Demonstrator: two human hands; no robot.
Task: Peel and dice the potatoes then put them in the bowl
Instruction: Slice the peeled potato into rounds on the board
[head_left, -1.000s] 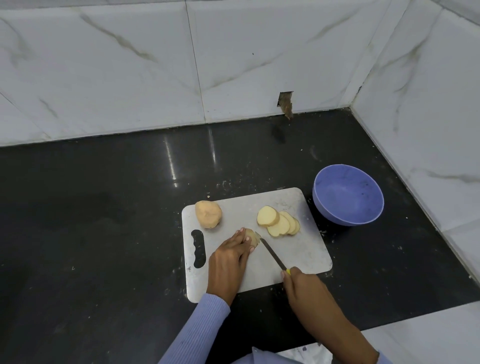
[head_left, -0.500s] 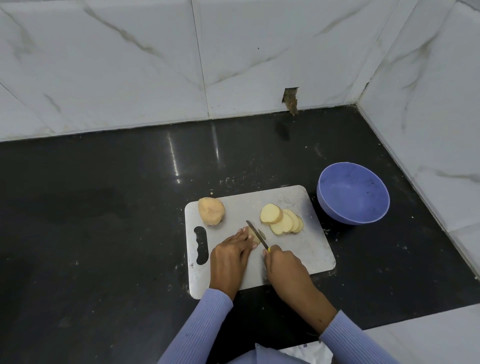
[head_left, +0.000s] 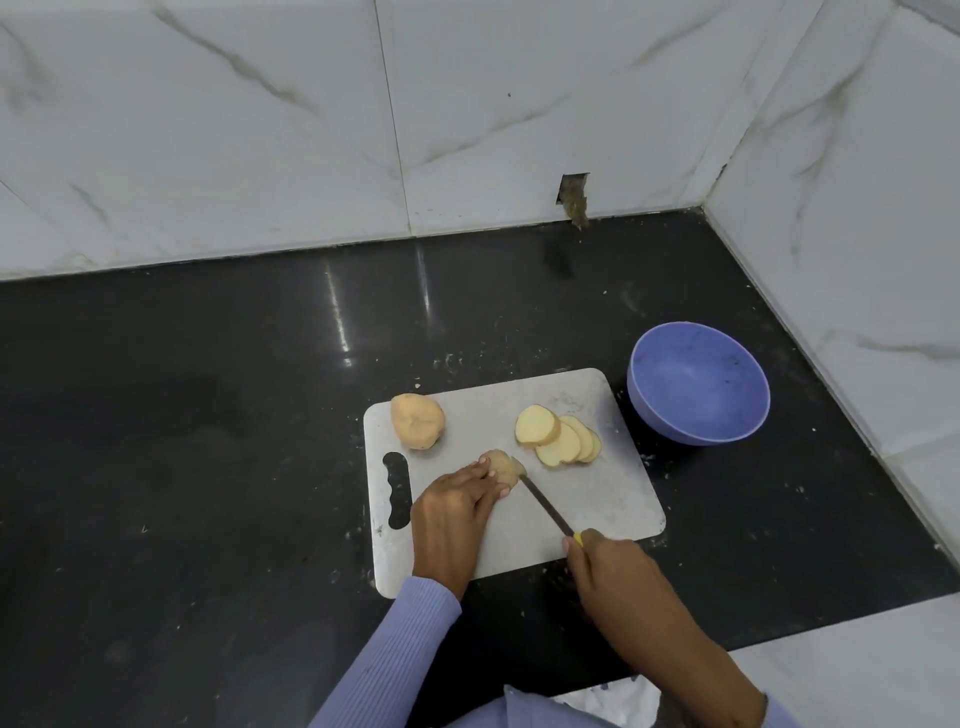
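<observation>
The countertop (head_left: 208, 415) is dark polished stone, super glossy, with light streaks bouncing off it. The wall tiles (head_left: 208, 130) look like white marble with grey veins, smooth with a soft sheen. The cutting board (head_left: 597, 499) reads as matt pale-grey plastic, a bit scuffed. The bowl (head_left: 698, 382) is matt lavender plastic. The potato slices (head_left: 558, 439) have moist, smooth cut faces. The sleeve (head_left: 395, 665) is ribbed knit cloth.

I see a blue bowl (head_left: 698, 384), pale yellow slices (head_left: 558, 440), a tan potato (head_left: 417, 420), a grey board (head_left: 597, 499), a black counter (head_left: 208, 415), white grey-veined marble walls (head_left: 208, 130) and lilac sleeves (head_left: 395, 660).
</observation>
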